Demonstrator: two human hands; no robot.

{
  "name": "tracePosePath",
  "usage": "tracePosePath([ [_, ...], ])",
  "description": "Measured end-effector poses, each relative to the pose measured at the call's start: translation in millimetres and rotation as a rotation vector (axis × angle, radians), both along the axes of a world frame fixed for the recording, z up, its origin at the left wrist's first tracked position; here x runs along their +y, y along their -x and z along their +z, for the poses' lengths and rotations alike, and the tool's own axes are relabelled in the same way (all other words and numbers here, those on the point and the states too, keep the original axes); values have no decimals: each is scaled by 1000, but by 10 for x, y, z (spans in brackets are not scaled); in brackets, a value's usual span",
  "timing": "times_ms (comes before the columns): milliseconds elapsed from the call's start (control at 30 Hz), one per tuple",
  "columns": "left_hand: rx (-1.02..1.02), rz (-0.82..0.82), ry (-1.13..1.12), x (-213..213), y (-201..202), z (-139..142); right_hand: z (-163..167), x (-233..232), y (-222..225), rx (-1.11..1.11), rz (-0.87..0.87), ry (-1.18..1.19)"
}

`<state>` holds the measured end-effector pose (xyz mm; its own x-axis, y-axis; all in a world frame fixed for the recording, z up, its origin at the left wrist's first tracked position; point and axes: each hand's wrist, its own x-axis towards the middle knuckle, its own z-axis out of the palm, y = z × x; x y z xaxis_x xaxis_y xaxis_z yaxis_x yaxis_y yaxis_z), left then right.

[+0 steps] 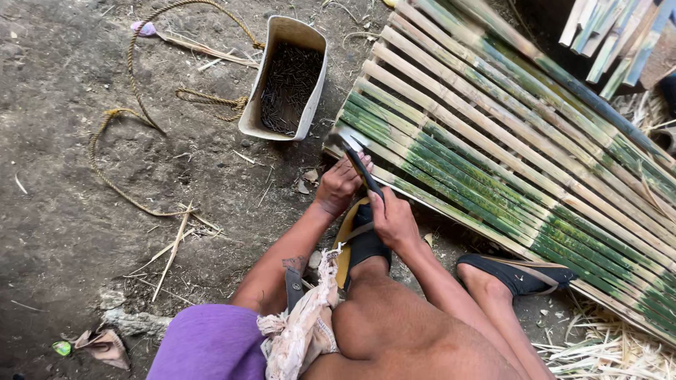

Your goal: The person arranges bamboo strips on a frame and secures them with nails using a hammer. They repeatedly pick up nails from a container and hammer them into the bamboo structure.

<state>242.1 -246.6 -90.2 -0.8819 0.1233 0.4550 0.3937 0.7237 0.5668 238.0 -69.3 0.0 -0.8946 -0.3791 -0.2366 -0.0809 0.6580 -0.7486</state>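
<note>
A person's right hand (394, 219) is closed around the dark handle of a hammer (358, 160), its head at the near corner of a slatted bamboo panel (507, 141) lying on the dirt ground (63, 211). The left hand (339, 184), fingers curled, rests at that same corner. Just beyond stands a cut plastic container (287, 79) of dark nails, a rope (134, 91) beside it.

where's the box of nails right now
In the head view, the box of nails sits on the dirt upper left of both hands, beside the bamboo panel.
</note>
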Motion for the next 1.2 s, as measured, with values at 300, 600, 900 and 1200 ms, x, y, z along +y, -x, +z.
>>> tracePosePath([
  [300, -67, -11, 53, -18, 23, -108, -102, 184, -53, -44, 35, 67],
  [600, -45, -26, 76, -46, 5, -73, 76, 5, 49, -16, 6, 156],
  [900, -61, -37, 175, -66, 36, -126, -2, 54, 69, 193, 85, 248],
  [1200, -82, -114, 86, -130, 45, 50, -147, 76, 39, 22, 11, 98],
])
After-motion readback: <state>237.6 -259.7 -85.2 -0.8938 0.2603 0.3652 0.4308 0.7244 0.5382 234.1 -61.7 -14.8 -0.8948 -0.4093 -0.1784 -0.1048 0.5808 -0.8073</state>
